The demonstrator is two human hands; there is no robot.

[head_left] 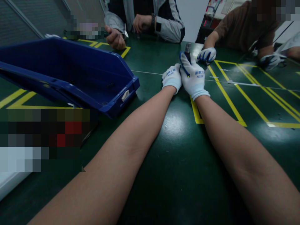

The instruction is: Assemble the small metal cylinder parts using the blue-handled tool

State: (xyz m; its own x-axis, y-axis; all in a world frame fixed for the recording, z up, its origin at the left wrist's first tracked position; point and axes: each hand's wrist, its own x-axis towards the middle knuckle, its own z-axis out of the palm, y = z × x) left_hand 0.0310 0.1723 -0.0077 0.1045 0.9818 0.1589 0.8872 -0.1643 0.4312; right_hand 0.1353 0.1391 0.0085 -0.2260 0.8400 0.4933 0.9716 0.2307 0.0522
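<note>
Both my hands wear white knit gloves with blue print, and they meet over the green table at arm's length. My right hand [194, 76] is closed round a dark cylindrical tool [187, 50] whose silvery end points up and away from me. Pressed against its left side is my left hand [172, 76], with the fingers curled in. What the left fingers grip, if anything, is hidden behind the glove. The lower part of the tool is also out of sight.
A large blue plastic bin [98, 79] stands tilted at the left. Yellow tape [226, 93] marks boxes on the green tabletop [168, 162]. Across the table, one person's bare hand [115, 38] holds a small tool; another person's gloved hand [207, 54] is near my right hand.
</note>
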